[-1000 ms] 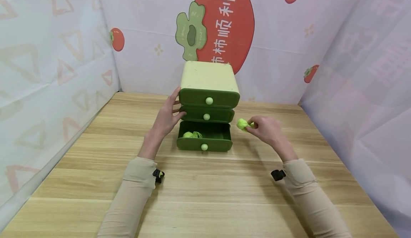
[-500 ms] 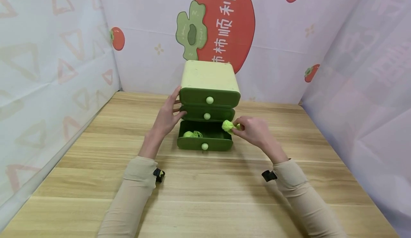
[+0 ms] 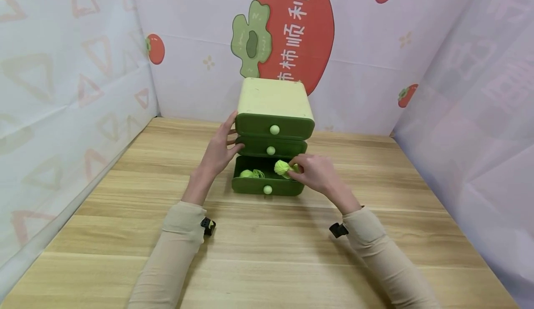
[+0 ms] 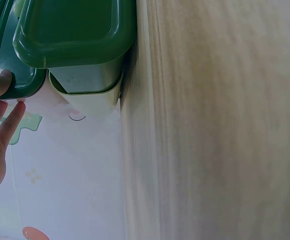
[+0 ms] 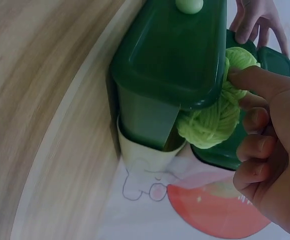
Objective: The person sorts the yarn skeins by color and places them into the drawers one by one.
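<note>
A small drawer cabinet point(image 3: 275, 97) with a cream shell and green drawer fronts stands at the back of the table. Its bottom drawer point(image 3: 267, 187) is pulled out and has a yellow-green yarn bundle point(image 3: 252, 173) in its left part. My left hand point(image 3: 218, 150) grips the cabinet's left side, thumb on the middle drawer front point(image 4: 27, 75) and fingers along the edge. Over the right part of the open drawer, my right hand point(image 3: 315, 173) pinches a second ball of yarn point(image 5: 212, 122) at its narrow middle, between thumb and fingers.
The wooden table point(image 3: 258, 253) spreads out in front of the cabinet. Printed cloth walls point(image 3: 196, 82) close off the back and both sides. Round pale knobs point(image 3: 274, 129) stick out from the drawer fronts.
My right hand has moved left with the ball of yarn, from beside the cabinet to over the open bottom drawer. The left hand has stayed on the cabinet's side.
</note>
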`<state>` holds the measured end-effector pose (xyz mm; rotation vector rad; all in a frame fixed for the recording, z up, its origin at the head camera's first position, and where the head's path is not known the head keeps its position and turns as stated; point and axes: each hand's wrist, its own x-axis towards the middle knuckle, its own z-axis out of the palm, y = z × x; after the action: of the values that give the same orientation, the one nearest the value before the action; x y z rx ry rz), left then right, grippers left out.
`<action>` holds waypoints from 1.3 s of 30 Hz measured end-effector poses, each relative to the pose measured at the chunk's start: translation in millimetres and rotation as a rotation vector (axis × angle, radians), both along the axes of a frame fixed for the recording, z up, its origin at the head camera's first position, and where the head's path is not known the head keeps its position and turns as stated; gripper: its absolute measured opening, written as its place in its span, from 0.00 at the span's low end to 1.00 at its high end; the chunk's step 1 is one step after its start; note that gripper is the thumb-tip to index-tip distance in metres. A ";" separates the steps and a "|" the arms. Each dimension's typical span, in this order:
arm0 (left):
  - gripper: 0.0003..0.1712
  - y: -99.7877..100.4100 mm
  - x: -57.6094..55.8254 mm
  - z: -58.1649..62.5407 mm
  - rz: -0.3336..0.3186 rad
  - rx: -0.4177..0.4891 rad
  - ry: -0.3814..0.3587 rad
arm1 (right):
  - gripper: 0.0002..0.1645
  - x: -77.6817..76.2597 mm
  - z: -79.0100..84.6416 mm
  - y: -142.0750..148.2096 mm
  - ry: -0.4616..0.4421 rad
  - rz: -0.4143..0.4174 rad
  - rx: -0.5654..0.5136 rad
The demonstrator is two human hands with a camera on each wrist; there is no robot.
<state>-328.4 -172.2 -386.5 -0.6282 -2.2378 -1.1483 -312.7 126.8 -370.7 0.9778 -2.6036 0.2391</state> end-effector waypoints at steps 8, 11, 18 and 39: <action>0.56 0.4 0.7 0.0 -0.005 0.008 -0.007 | 0.11 2.9 -2.3 -11.7 -0.034 0.019 0.012; 0.56 1.0 0.9 0.4 -0.004 0.006 -0.010 | 0.12 3.4 -3.4 -12.7 -0.034 0.024 0.009; 0.56 1.5 0.8 1.3 -0.003 0.014 -0.016 | 0.13 6.3 -2.5 -12.2 -0.027 0.047 -0.037; 0.56 1.5 2.4 2.3 0.004 0.008 -0.026 | 0.09 30.7 -18.4 -29.3 0.116 0.259 -0.013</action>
<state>-326.0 -170.6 -384.2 -0.6092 -2.2541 -1.1692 -282.0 97.4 -389.1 1.2852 -2.3665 0.2546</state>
